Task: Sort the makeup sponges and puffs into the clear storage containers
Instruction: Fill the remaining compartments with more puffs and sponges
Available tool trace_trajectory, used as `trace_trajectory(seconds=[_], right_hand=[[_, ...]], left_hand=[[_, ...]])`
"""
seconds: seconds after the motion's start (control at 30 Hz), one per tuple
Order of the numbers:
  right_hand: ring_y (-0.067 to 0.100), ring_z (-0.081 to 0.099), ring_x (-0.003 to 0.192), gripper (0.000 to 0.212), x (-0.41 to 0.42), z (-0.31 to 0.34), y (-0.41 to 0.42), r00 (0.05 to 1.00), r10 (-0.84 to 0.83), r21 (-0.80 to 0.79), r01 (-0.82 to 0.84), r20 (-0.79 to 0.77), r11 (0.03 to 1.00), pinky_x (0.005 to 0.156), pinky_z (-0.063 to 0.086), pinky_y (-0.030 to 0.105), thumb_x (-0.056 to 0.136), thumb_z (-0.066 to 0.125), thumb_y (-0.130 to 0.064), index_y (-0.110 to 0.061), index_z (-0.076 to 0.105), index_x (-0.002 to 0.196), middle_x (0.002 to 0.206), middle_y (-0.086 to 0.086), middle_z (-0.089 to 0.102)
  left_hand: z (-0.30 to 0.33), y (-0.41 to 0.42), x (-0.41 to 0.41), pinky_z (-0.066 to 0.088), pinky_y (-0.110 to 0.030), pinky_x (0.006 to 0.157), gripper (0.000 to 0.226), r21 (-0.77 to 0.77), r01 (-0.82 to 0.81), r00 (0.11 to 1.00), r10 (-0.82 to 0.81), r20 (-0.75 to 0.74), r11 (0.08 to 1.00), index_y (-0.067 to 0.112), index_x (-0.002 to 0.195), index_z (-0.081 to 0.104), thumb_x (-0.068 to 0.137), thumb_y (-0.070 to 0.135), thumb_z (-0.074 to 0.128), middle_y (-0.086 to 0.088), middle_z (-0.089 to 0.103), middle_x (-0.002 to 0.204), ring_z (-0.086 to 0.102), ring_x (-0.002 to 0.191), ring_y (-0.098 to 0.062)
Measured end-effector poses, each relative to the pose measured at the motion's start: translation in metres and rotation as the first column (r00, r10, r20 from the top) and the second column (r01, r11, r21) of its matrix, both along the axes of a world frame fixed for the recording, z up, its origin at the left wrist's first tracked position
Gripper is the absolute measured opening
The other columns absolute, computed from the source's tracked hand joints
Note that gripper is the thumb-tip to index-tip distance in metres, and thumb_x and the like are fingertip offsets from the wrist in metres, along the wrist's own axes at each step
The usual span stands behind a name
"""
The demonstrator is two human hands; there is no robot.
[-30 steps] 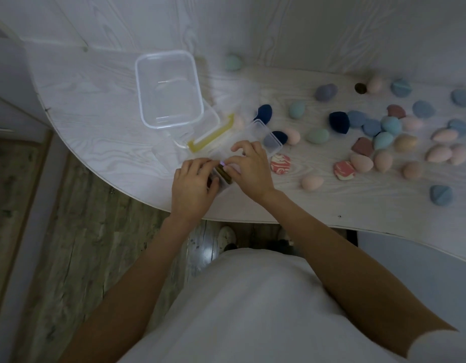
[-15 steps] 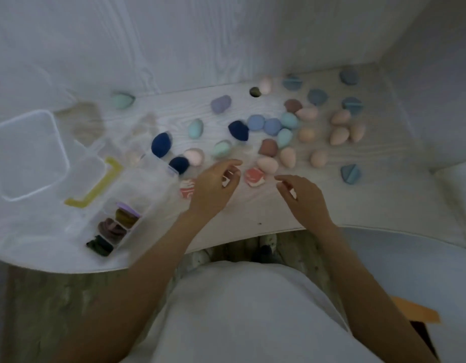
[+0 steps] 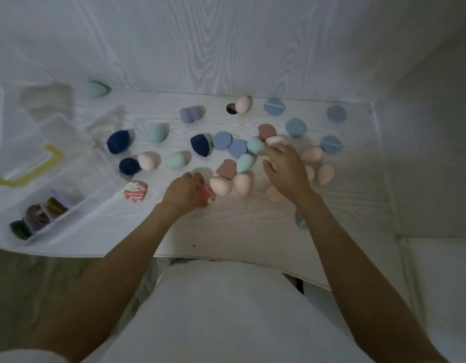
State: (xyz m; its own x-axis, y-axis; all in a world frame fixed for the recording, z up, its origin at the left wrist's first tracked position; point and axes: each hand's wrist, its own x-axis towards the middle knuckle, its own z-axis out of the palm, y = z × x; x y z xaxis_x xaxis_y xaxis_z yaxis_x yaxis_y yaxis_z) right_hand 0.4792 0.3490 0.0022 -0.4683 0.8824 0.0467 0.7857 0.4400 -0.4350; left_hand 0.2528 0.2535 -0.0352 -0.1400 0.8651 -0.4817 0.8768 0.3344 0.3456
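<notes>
Head view of a pale wood-grain worktop (image 3: 253,226) set against a white wood-grain wall, with makeup sponges and puffs scattered across it. The left hand (image 3: 182,193) lies on the worktop with its fingers (image 3: 194,176) curled over a red-and-white marbled puff (image 3: 207,195), which shows only in part beyond the knuckles; whether the fingers actually pinch it cannot be told. The right hand (image 3: 285,170) is stretched over the central cluster, fingers loosely spread, their tips at a pale pink sponge (image 3: 275,140) that is blurred; contact cannot be confirmed. Just beside the left hand lie two peach teardrop sponges (image 3: 220,187), touching a dusty-rose puff (image 3: 226,169) and a teal egg-shaped sponge (image 3: 244,162). Farther back are round light-blue puffs (image 3: 222,139), a navy sponge (image 3: 199,144) and a lilac sponge (image 3: 191,113). A second marbled red-and-white puff (image 3: 135,191) rests alone, between the left hand and a clear divided plastic container (image 3: 77,179). That container sits at the left edge of the worktop; its near compartments hold dark green, mauve, olive and lilac pieces (image 3: 38,217), while the far compartments appear bare. Behind it lies a clear lid with a yellow seal (image 3: 30,169), blurred. A white garment covers the person's torso at the bottom.
</notes>
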Motion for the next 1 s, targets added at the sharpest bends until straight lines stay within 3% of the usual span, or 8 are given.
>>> trace_trajectory(seconds=[0.1, 0.2, 0.3, 0.37, 0.5, 0.6, 0.77, 1.0], right_hand=[[0.033, 0.054, 0.098, 0.026, -0.036, -0.004, 0.014, 0.973, 0.232, -0.011, -0.232, 0.007, 0.973, 0.086, 0.04, 0.038, 0.083, 0.057, -0.004, -0.008, 0.068, 0.106, 0.106, 0.012, 0.066], [0.028, 0.045, 0.115, 0.031, -0.069, -0.014, 0.014, 0.859, 0.473, -0.107, -0.461, 0.198, 0.881, 0.096, 0.032, 0.035, 0.091, 0.051, -0.015, -0.015, 0.061, 0.12, 0.121, 0.006, 0.059], [0.027, 0.04, 0.118, 0.032, -0.085, -0.023, 0.018, 0.761, 0.486, -0.119, -0.486, 0.429, 0.866, 0.1, 0.03, 0.037, 0.095, 0.043, -0.024, -0.018, 0.056, 0.124, 0.124, 0.006, 0.054], [0.028, 0.04, 0.116, 0.03, -0.087, -0.026, 0.023, 0.772, 0.455, -0.09, -0.467, 0.443, 0.88, 0.098, 0.032, 0.037, 0.095, 0.044, -0.024, -0.016, 0.058, 0.12, 0.122, 0.008, 0.054], [0.03, 0.046, 0.105, 0.023, -0.087, -0.02, 0.03, 0.884, 0.416, 0.01, -0.428, 0.212, 0.904, 0.086, 0.039, 0.035, 0.09, 0.054, -0.009, -0.009, 0.066, 0.111, 0.112, 0.011, 0.059], [0.023, 0.051, 0.088, 0.011, -0.088, -0.006, 0.022, 0.968, 0.23, 0.083, -0.222, -0.099, 0.972, 0.07, 0.039, 0.027, 0.088, 0.061, -0.012, -0.007, 0.067, 0.096, 0.094, 0.008, 0.061], [0.0, 0.058, 0.076, 0.009, -0.13, 0.016, -0.034, 0.868, -0.084, -0.27, -0.059, -0.49, 0.961, 0.067, 0.045, 0.014, 0.086, 0.06, -0.006, -0.005, 0.067, 0.091, 0.086, 0.001, 0.065], [0.011, 0.057, 0.083, 0.02, -0.213, 0.016, -0.099, 0.912, 0.044, -0.293, -0.176, -0.409, 0.94, 0.075, 0.047, 0.02, 0.087, 0.059, -0.007, -0.011, 0.066, 0.106, 0.1, 0.003, 0.064]], left_hand=[[0.0, -0.006, 0.0, 0.039, -0.029, 0.076, 0.046, 0.023, -0.083, 0.996, 0.082, 0.037, 0.996, 0.01, 0.108, 0.054, 0.073, 0.031, 0.075, -0.013, 0.056, 0.105, 0.056, 0.093, -0.027], [0.0, -0.011, 0.001, 0.034, -0.026, 0.07, 0.046, 0.064, -0.139, 0.989, 0.135, 0.056, 0.988, 0.01, 0.104, 0.055, 0.07, 0.03, 0.078, -0.01, 0.055, 0.1, 0.053, 0.087, -0.024], [-0.001, -0.014, 0.002, 0.032, -0.026, 0.068, 0.041, 0.104, -0.165, 0.984, 0.157, 0.079, 0.981, 0.008, 0.101, 0.056, 0.071, 0.026, 0.077, -0.011, 0.056, 0.098, 0.054, 0.085, -0.025], [-0.001, -0.015, 0.003, 0.032, -0.026, 0.066, 0.033, 0.121, -0.205, 0.975, 0.192, 0.115, 0.971, 0.008, 0.101, 0.056, 0.076, 0.025, 0.072, -0.01, 0.06, 0.097, 0.056, 0.085, -0.025], [0.006, -0.021, -0.004, 0.04, -0.03, 0.07, 0.029, 0.176, -0.247, 0.959, 0.214, 0.188, 0.953, 0.009, 0.107, 0.056, 0.085, 0.026, 0.064, -0.011, 0.066, 0.098, 0.059, 0.088, -0.026], [0.021, -0.031, -0.018, 0.04, -0.029, 0.071, 0.025, 0.318, -0.236, 0.96, 0.17, 0.222, 0.918, 0.013, 0.108, 0.06, 0.085, 0.021, 0.064, -0.006, 0.067, 0.098, 0.058, 0.088, -0.022], [0.055, -0.069, -0.069, 0.04, -0.016, 0.065, 0.015, 0.566, -0.35, 0.928, 0.193, 0.319, 0.747, 0.025, 0.097, 0.065, 0.087, 0.014, 0.063, 0.018, 0.062, 0.091, 0.051, 0.081, -0.006], [0.063, -0.126, -0.173, 0.048, -0.018, 0.076, 0.016, 0.669, -0.407, 0.913, 0.26, 0.315, 0.622, 0.016, 0.099, 0.066, 0.088, 0.006, 0.061, 0.008, 0.058, 0.1, 0.055, 0.094, -0.012]])
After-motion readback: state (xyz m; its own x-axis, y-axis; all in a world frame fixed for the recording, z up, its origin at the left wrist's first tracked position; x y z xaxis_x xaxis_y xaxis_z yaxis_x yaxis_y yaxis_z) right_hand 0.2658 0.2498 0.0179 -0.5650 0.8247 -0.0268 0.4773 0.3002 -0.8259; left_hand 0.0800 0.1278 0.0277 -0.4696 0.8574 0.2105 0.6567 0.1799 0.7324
